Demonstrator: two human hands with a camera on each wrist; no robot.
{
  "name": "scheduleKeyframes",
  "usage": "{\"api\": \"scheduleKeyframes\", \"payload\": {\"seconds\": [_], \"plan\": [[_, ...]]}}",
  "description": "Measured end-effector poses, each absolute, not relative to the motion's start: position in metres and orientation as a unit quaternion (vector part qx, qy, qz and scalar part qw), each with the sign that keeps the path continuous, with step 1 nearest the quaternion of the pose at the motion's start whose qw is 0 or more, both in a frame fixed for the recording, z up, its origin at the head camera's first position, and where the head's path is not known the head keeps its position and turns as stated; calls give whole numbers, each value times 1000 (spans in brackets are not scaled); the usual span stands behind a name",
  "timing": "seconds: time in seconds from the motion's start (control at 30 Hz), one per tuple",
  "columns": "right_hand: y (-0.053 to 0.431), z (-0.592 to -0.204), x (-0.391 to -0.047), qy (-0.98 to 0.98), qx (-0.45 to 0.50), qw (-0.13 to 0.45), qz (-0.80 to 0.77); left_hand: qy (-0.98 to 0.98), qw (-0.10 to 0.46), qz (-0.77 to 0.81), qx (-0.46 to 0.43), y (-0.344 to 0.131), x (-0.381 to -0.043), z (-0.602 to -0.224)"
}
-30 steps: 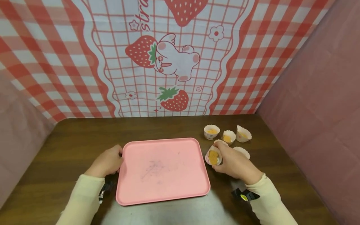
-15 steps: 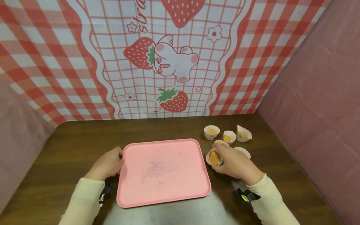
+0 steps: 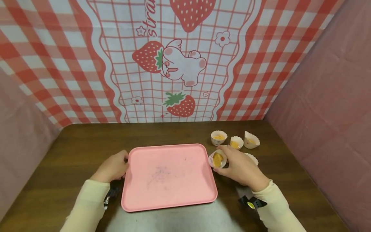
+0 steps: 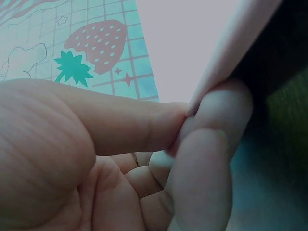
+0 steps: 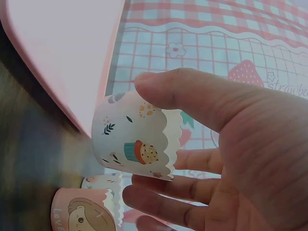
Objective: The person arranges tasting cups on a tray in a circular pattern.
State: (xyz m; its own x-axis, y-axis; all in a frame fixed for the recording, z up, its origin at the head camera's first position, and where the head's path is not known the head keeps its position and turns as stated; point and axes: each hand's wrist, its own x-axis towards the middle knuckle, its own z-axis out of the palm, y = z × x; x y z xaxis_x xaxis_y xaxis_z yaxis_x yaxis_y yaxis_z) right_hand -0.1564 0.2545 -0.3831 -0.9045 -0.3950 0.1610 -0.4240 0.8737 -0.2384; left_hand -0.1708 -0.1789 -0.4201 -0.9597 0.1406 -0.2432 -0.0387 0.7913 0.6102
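A pink rectangular tray [image 3: 174, 183] lies in the middle of the table. My left hand [image 3: 112, 167] pinches its left rim; in the left wrist view, thumb and fingers close on the tray edge [image 4: 192, 43]. Beside the tray's right rim, my right hand [image 3: 242, 166] holds a scalloped paper cupcake cup [image 5: 130, 134], thumb on one side and fingers on the other. The cup is tilted, its mouth facing me in the head view, and a golden-brown piece [image 3: 217, 159] shows inside. Printed leaves and a cupcake picture decorate its white wall.
Behind the right hand stand more paper cups: a white one [image 3: 218, 141], a smaller one [image 3: 236, 141], a slanted one [image 3: 251, 141] and one partly hidden [image 3: 252, 158]. Yellow pieces show in several. A silvery surface [image 3: 174, 222] lies in front of the tray.
My right hand has shifted slightly left with the paper cup, bringing it to the tray's right rim. My left hand keeps its hold on the left rim.
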Motion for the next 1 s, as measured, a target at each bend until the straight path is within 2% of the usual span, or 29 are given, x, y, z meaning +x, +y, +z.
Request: {"api": "scheduleKeyframes", "payload": {"seconds": [1.0], "plan": [[250,-383,-158,-968,183,53,165,928,148,341,30,-183,-172,-420]]}}
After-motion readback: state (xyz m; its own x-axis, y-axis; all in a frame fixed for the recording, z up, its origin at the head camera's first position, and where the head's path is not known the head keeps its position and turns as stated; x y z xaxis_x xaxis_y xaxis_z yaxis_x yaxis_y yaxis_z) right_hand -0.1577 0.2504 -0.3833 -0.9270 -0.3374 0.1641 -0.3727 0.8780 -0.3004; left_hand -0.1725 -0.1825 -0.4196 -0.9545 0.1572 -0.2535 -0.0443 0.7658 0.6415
